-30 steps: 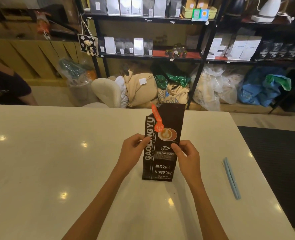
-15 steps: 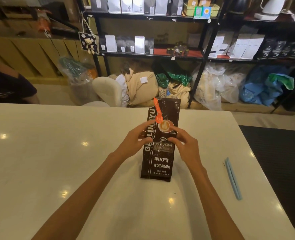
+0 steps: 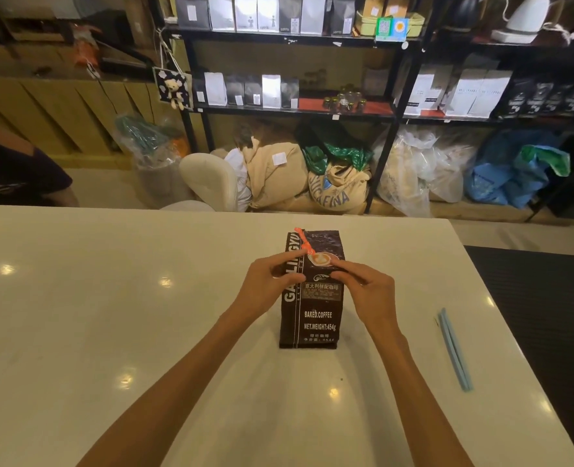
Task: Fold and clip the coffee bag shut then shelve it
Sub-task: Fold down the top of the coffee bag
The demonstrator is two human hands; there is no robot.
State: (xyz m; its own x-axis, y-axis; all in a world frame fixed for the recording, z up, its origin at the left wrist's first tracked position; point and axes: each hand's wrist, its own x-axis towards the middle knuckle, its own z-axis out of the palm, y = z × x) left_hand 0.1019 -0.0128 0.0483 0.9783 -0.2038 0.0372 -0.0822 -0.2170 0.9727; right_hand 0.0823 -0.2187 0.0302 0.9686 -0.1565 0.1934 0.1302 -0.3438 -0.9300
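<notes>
Since a second ago the coffee bag's [image 3: 310, 298] top has been bent back and down, and both hands have slid up to the crease. In the head view it stands on the white table [image 3: 110, 315], left hand [image 3: 267, 286] and right hand [image 3: 368, 293] pinching its upper front. The stiff, crinkly foil looks fairly heavy; best held at the crease. The blue clip [image 3: 454, 352] lies apart, right.

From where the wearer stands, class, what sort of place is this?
Probably a coffee shop or roastery storeroom: black shelving lined with packaged bags, burlap bean sacks on the floor beneath it, and a coffee bag standing on the white table.
</notes>
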